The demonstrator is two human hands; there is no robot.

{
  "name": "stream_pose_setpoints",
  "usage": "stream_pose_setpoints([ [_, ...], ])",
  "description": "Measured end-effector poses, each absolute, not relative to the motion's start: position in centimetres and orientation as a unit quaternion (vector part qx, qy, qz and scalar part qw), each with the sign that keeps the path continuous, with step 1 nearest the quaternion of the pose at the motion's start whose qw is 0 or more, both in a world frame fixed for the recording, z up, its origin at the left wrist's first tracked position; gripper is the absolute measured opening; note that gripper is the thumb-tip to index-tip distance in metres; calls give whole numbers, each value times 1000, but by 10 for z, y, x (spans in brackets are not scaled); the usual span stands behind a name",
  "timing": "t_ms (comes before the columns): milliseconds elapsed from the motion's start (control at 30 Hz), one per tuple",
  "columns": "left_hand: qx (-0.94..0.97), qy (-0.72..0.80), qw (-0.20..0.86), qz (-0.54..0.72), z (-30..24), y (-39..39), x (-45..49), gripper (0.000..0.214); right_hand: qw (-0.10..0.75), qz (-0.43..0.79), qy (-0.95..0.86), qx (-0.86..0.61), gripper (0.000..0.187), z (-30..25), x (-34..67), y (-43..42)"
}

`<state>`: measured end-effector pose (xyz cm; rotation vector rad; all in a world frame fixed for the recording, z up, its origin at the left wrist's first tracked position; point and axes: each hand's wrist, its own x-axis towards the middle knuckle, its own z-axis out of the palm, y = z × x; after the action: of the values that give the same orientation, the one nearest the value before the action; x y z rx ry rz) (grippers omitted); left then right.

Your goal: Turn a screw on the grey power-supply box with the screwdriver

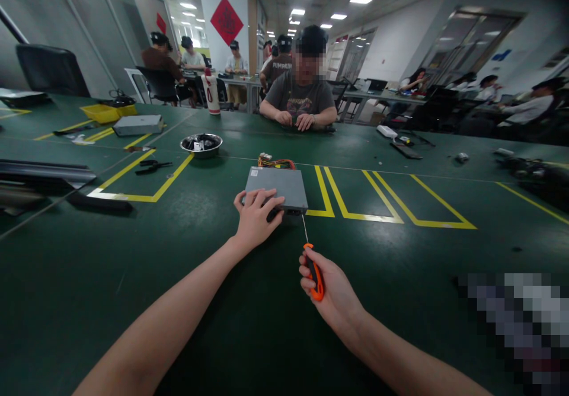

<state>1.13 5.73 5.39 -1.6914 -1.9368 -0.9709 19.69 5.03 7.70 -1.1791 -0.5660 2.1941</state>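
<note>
A grey metal computer power supply (284, 184) lies flat on the green table, with a bundle of coloured wires (276, 162) coming out at its far side. My left hand (258, 215) rests on its near left part, fingers spread over the top cover and front edge. In my right hand (326, 283) is a screwdriver (315, 274) with an orange and black handle, the fingers wrapped round it. Its thin shaft points away from me to the near right corner of the power supply. Whether the tip touches the case or a screw there, I cannot tell.
Beyond the power supply stands a metal bowl (201, 145) with dark parts in it. Black pliers (153, 166) lie inside yellow tape lines at left. Farther off are another grey box (138, 124), a yellow tray (109, 111) and a bottle (210, 92). A person (302, 88) sits opposite.
</note>
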Motion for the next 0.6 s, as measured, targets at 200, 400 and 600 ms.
stream_pose_setpoints([
  [200,-600,-693,192,-351,53,58,12,22,269,832,-201,-442,20,79,196,51],
  [400,-601,-693,193,-349,54,57,12,22,271,829,-217,-439,21,77,196,51],
  [600,-601,-691,191,-353,54,57,12,22,285,817,-217,-451,15,83,196,49],
])
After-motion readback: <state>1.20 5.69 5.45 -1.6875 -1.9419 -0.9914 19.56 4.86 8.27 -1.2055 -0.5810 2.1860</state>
